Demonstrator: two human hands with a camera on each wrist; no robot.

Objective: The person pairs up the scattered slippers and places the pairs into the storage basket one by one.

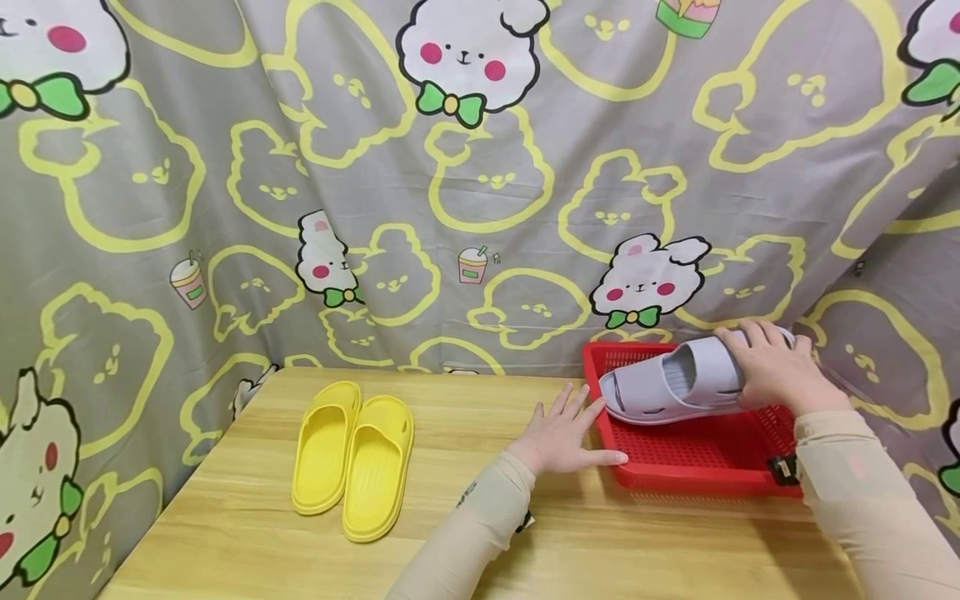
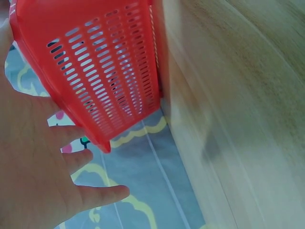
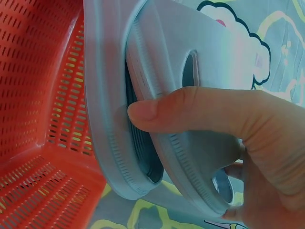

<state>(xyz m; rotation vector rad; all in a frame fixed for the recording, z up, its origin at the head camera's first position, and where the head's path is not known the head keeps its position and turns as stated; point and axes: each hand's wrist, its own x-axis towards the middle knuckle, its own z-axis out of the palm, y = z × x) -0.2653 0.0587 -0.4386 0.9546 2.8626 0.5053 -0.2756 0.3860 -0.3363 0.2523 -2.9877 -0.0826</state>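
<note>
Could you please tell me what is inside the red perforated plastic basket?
The red perforated plastic basket shows part of its floor. Over it, the right hand holds two pale lilac-grey slippers; whether they touch the floor, I cannot tell. The part behind them is hidden.

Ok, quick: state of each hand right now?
Left hand: open, at the red basket.
Right hand: closed, holding the grey slippers.

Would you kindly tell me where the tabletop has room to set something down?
The wooden tabletop is bare between the yellow slides and the left hand, and on the near side of those slides. The red basket is crowded: there the right hand holds lavender slides, with the left hand at the left rim.
</note>
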